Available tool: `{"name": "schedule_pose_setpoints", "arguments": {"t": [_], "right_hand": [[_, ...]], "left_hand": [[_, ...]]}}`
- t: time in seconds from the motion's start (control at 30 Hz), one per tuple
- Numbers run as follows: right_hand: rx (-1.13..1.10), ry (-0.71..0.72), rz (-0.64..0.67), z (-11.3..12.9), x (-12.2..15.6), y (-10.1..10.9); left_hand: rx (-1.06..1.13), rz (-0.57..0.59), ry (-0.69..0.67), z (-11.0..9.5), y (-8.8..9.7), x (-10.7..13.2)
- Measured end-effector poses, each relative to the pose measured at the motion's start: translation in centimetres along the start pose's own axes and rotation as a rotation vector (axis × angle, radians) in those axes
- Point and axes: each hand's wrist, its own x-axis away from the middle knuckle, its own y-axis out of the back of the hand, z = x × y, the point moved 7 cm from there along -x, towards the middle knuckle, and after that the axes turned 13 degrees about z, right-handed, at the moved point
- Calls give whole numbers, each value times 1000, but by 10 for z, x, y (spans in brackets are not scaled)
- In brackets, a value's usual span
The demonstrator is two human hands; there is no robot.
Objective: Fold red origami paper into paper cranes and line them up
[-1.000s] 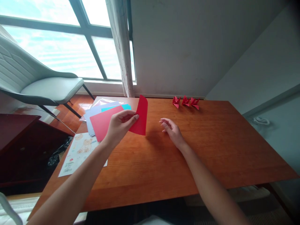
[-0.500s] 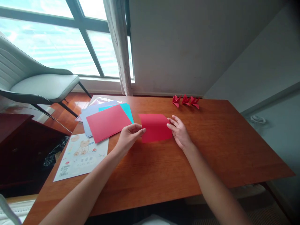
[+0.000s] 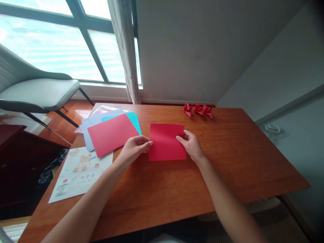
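A red square sheet of paper (image 3: pixel 165 141) lies flat on the wooden table (image 3: pixel 177 189), just in front of me. My left hand (image 3: pixel 134 148) pinches the sheet's left edge between thumb and fingers. My right hand (image 3: pixel 191 145) grips the right edge the same way. To the left lies a fanned stack of coloured paper (image 3: pixel 108 131) with a red sheet on top and teal and pale blue ones under it. Three small red folded paper figures (image 3: pixel 198 109) stand in a row at the table's far edge.
A printed sheet with a bear picture (image 3: pixel 79 172) lies at the table's left front. A grey chair (image 3: pixel 35 91) stands by the window on the left, next to a curtain (image 3: pixel 126 50). A dark cabinet (image 3: pixel 15 155) sits left of the table. Walls close the back and right.
My left hand brought the red sheet down from upright in the air and laid it flat on the table. My right hand moved in and took hold of its right edge.
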Motion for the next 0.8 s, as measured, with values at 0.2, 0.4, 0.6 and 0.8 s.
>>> {"name": "schedule_pose_setpoints", "arguments": {"t": [0.2, 0.4, 0.6, 0.8], "right_hand": [[-5, 10, 37, 6, 3, -3], [-6, 16, 64, 12, 4, -5], [-7, 24, 63, 12, 4, -6], [-1, 38, 64, 11, 4, -5]], "left_hand": [[-62, 150, 128, 10, 2, -2], [-146, 164, 114, 6, 3, -2], [-146, 179, 86, 2, 1, -3], [-157, 170, 81, 3, 3, -5]]}}
